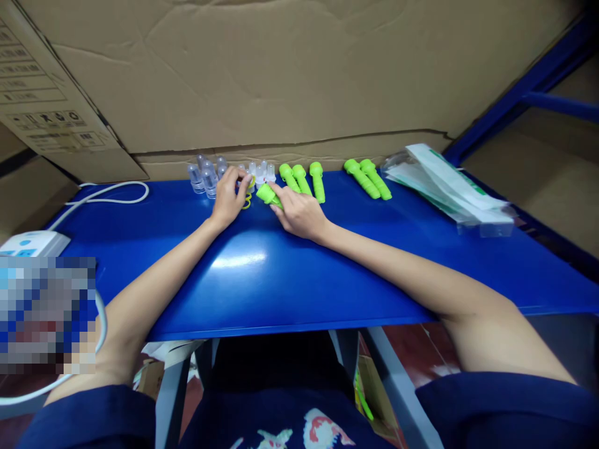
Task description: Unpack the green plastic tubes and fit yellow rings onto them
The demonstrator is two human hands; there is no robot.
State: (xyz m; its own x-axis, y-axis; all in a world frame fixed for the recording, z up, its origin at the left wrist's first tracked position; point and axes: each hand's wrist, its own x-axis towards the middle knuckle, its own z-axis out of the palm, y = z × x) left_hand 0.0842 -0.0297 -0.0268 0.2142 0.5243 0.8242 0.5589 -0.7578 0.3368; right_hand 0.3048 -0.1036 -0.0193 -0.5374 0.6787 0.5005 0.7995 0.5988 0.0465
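Observation:
Both my hands reach to the far side of a blue table [262, 274]. My left hand [230, 198] has its fingers curled over small clear plastic caps [259, 173] and a yellow ring [246, 201], pinching something among them. My right hand [298, 212] grips a bright green plastic piece [267, 194] by its end. Three more green pieces [302, 179] lie side by side just beyond my right hand. A cluster of clear vials [206, 174] stands left of my left hand.
Two further green pieces [367, 178] lie to the right, beside a stack of clear plastic bags [444, 186]. A white power strip [30, 244] with its cable [110, 193] sits at the left edge. Cardboard [281, 75] walls the back.

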